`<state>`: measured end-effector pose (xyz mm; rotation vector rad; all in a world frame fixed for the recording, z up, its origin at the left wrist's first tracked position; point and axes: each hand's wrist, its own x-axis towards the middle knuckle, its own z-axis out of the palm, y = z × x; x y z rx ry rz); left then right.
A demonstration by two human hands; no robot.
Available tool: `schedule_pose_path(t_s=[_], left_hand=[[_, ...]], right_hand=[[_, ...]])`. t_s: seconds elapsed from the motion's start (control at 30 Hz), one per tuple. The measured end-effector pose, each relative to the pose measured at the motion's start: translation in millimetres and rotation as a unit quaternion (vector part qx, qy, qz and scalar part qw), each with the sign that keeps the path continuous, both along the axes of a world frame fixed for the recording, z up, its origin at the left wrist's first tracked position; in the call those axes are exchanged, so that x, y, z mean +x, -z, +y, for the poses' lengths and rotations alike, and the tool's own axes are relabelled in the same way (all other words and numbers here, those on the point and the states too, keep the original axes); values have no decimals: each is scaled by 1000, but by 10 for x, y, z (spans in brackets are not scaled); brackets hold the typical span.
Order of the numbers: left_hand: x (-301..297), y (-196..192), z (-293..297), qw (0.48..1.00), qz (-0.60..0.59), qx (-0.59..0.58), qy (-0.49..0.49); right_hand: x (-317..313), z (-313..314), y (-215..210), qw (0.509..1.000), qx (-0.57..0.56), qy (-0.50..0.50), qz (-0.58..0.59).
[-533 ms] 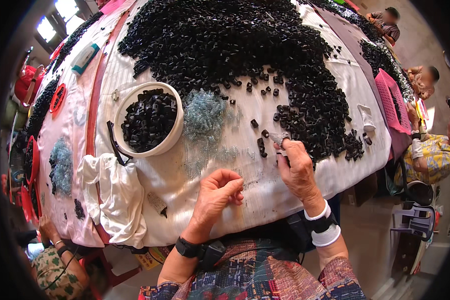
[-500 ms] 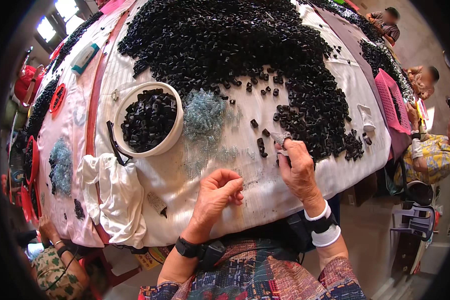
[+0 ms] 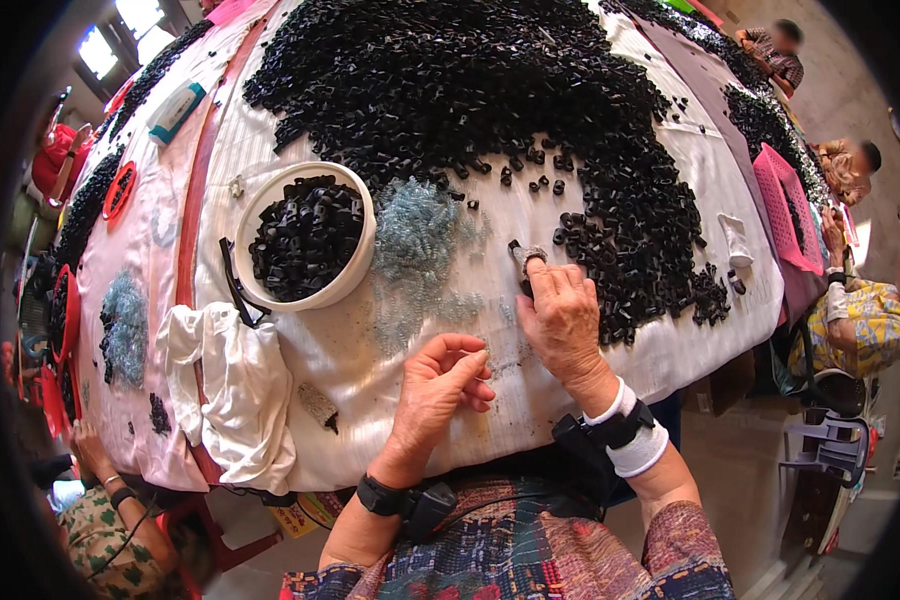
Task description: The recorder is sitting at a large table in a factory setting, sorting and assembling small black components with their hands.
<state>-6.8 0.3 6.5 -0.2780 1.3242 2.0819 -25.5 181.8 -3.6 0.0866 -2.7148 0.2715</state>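
Note:
My left hand (image 3: pixel 440 390) hovers over the near part of the white cloth. Its thumb and index fingertips are pressed together, and whatever they hold is too small to make out. My right hand (image 3: pixel 562 310) reaches over the cloth with its fingers stretched forward. A pale wrapping (image 3: pixel 532 254) covers its index fingertip, which touches a small black plastic piece (image 3: pixel 515 245). Another dark piece shows between index finger and thumb; others under the hand are hidden. Ahead of my left hand lies a heap of small clear bluish pieces (image 3: pixel 412 230).
A huge pile of black plastic pieces (image 3: pixel 450 90) spreads across the table. A white bowl (image 3: pixel 363 250) full of them stands at left, near a crumpled white cloth (image 3: pixel 232 390). A pink basket (image 3: pixel 785 205) is at the right edge. Other people sit around the tables.
My right hand has moved left and slightly forward, from the edge of the black pile onto the loose black pieces. My left hand keeps its pinch almost in place.

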Motion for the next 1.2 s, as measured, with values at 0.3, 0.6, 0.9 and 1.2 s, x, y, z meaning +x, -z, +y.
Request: schedule_pose_path(t_s=[0.3, 0.6, 0.9, 1.2], left_hand=[[1, 11, -12, 1000, 2, 0, -8], [15, 138, -78, 998, 34, 58, 13], [-23, 39, -119, 996, -6, 75, 56], [22, 130, -153, 990, 1, 139, -22]], right_hand=[[132, 60, -102, 975, -109, -164, 104], [453, -181, -275, 946, -134, -294, 21], [540, -239, -190, 920, -321, -213, 71], [424, 89, -108, 955, -258, -125, 72]])
